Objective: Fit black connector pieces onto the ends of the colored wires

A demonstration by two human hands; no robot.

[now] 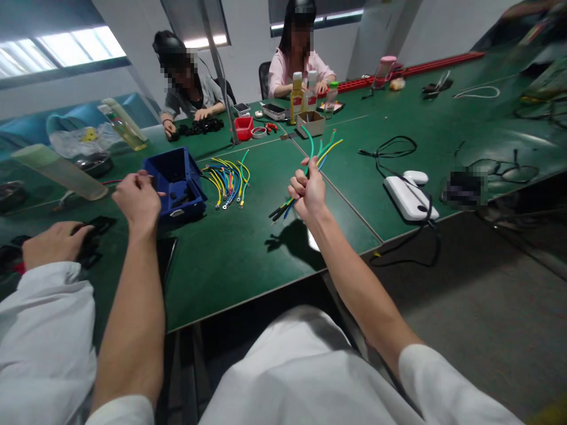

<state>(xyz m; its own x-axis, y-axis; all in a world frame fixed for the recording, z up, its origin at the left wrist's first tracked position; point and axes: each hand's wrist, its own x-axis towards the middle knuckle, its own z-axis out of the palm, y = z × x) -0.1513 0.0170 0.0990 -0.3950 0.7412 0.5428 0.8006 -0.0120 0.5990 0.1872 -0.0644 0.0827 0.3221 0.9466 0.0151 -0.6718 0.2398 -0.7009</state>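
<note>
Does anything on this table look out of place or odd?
Mostly no: the right hand grips a bundle of wires, and I see no spill. The black cable by the white device stands out, though: it dangles past the edge of the table, where it might snag.

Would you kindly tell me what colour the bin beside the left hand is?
The bin is dark blue, seen in the head view.

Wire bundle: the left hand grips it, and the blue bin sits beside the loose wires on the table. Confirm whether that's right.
Wrong: the head view shows the right hand gripping the wire bundle. The blue bin does sit beside the loose wires on the table.
</note>
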